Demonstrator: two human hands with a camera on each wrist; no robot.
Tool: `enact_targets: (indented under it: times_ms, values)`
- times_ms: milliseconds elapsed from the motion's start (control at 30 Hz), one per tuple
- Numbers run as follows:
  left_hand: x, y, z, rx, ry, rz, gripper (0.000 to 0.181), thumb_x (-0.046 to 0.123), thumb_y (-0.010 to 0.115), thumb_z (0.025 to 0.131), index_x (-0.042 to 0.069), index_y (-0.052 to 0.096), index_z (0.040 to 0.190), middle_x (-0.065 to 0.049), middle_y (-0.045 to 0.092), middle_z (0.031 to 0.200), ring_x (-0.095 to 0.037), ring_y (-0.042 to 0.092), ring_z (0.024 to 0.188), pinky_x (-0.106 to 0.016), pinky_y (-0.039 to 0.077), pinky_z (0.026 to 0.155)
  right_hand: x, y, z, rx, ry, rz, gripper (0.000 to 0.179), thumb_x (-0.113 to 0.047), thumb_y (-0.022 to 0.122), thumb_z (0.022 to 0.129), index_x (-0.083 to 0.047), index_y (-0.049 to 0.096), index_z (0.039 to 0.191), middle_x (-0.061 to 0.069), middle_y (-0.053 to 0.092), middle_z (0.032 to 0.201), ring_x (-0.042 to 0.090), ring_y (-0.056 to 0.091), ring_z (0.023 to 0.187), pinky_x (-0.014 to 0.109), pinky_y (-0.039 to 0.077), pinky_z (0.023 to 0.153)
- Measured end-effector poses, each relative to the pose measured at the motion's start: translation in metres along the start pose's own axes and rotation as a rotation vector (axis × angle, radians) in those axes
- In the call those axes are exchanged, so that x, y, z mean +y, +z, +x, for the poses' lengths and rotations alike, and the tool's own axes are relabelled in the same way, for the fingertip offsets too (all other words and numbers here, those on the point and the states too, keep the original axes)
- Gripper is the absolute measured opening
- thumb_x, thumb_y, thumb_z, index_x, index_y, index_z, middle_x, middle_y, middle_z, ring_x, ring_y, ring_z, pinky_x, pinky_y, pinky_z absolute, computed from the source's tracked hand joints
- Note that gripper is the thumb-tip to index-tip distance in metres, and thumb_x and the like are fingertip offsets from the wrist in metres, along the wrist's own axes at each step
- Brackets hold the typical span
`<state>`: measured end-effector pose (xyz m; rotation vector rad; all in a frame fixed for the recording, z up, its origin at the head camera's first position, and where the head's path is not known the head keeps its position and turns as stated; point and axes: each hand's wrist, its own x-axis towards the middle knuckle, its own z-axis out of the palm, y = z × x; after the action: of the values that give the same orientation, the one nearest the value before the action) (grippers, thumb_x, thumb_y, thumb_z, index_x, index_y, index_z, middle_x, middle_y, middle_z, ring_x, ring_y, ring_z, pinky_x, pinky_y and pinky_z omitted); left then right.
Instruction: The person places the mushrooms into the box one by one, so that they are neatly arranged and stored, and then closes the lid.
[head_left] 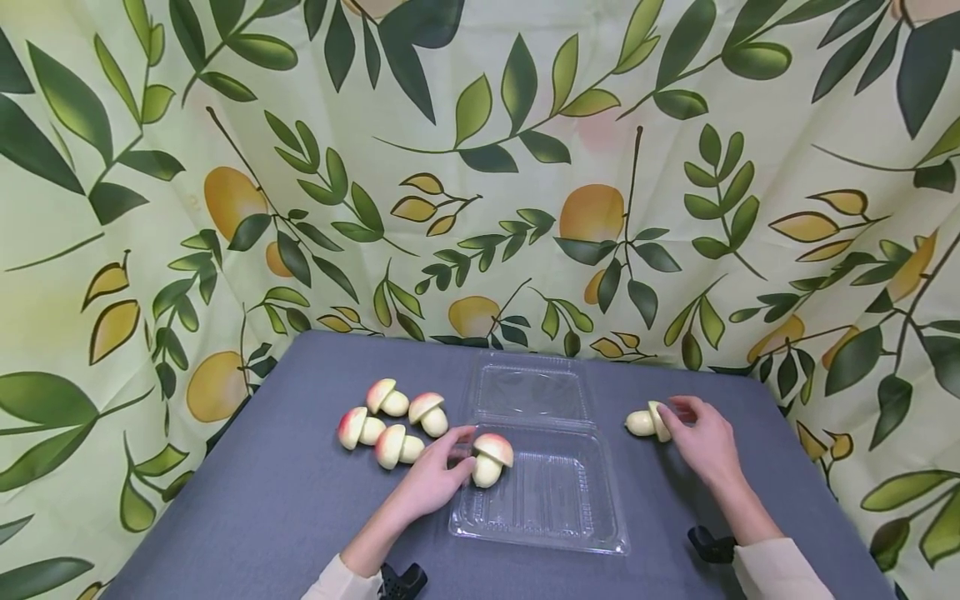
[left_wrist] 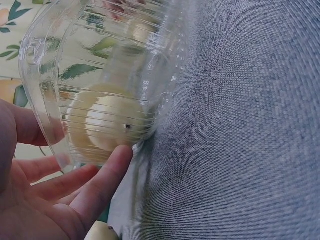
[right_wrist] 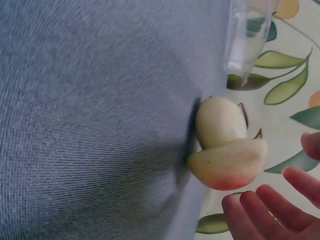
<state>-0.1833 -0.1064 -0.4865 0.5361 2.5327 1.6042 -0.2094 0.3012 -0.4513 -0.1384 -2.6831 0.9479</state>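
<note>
A toy mushroom (head_left: 489,463) with a red-tinged cap sits inside the left end of the clear plastic clamshell box (head_left: 611,500). Beside it is my left hand (head_left: 438,475), its fingers apart around the box's left wall. In the left wrist view the mushroom (left_wrist: 112,122) shows through the ribbed plastic, with one fingertip right at the wall below it. On the right, another toy mushroom (head_left: 642,423) lies on its side on the table. My right hand (head_left: 702,437) is just past its cap, fingers loosely bent; the right wrist view shows a gap between the fingertips and this mushroom (right_wrist: 225,145).
Several more toy mushrooms (head_left: 390,446) lie grouped on the grey cloth-covered table (head_left: 285,500), left of the box. The box's lid (head_left: 528,387) is folded back toward the far edge. A leaf-and-fruit patterned curtain (head_left: 510,200) hangs behind the table and along its sides.
</note>
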Motion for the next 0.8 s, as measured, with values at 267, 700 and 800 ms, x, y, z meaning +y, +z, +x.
enact_targets:
  times_ms: [267, 700, 800]
  values:
    - [0.001, 0.001, 0.000, 0.006, -0.003, -0.003, 0.047, 0.010, 0.059, 0.101, -0.001, 0.049, 0.145, -0.021, 0.058, 0.137, -0.014, 0.068, 0.086, -0.027, 0.055, 0.069, 0.015, 0.007, 0.008, -0.082, 0.045, 0.045, 0.059, -0.040, 0.060, 0.102, 0.010, 0.056, 0.133, 0.034, 0.059, 0.127, 0.047, 0.057, 0.116, 0.058, 0.046, 0.093]
    - [0.001, 0.001, 0.000, 0.006, 0.012, -0.014, 0.047, 0.009, 0.059, 0.101, -0.003, 0.049, 0.144, -0.023, 0.057, 0.136, -0.019, 0.068, 0.089, -0.027, 0.055, 0.069, 0.025, 0.016, 0.013, -0.122, 0.053, 0.059, 0.061, -0.039, 0.067, 0.097, 0.009, 0.055, 0.133, 0.032, 0.060, 0.126, 0.043, 0.059, 0.114, 0.048, 0.045, 0.090]
    - [0.001, 0.001, -0.001, 0.007, 0.002, -0.004, 0.046, 0.010, 0.059, 0.101, -0.001, 0.049, 0.144, -0.022, 0.057, 0.136, -0.019, 0.069, 0.087, -0.028, 0.055, 0.069, 0.026, 0.018, 0.014, -0.147, 0.049, 0.059, 0.061, -0.038, 0.068, 0.097, 0.008, 0.055, 0.134, 0.031, 0.059, 0.128, 0.043, 0.059, 0.114, 0.046, 0.046, 0.089]
